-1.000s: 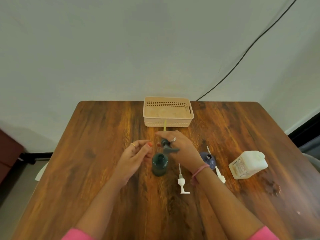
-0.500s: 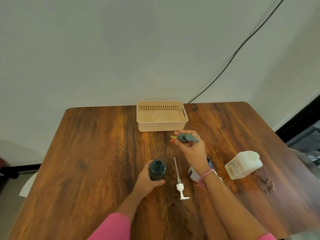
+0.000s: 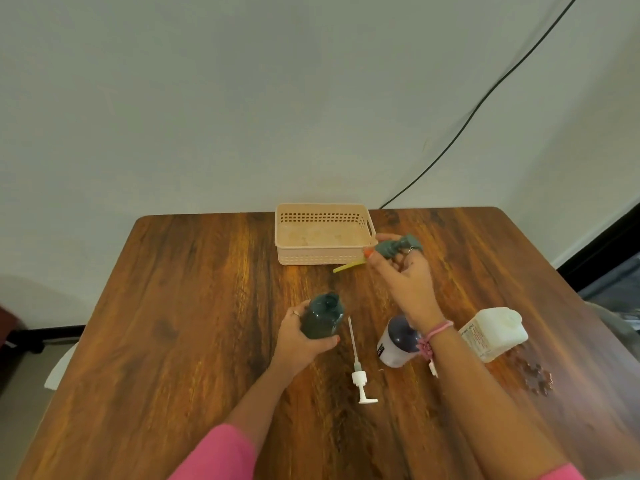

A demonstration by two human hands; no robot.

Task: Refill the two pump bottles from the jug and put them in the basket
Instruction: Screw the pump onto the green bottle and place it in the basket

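Note:
My left hand (image 3: 300, 337) grips an uncapped dark green bottle (image 3: 322, 317) standing on the wooden table (image 3: 194, 306). Raised to the right of it, my right hand (image 3: 405, 282) holds the green pump head (image 3: 394, 247), whose yellow tube (image 3: 348, 266) points left in front of the basket. The beige basket (image 3: 323, 259) stands at the table's far edge with nothing in it. A white bottle with a dark open neck (image 3: 396, 342) stands partly behind my right wrist. A white pump (image 3: 358, 368) lies flat between the two bottles. The white jug (image 3: 493, 332) lies on its side at the right.
A small dark patch of spots (image 3: 535, 374) marks the table near the jug. A black cable (image 3: 485, 98) runs down the wall behind the table. Something dark (image 3: 602, 278) is past the table's right edge.
My right hand has carried the green pump head up and to the right, away from the green bottle. My left hand has closed round the bottle's body.

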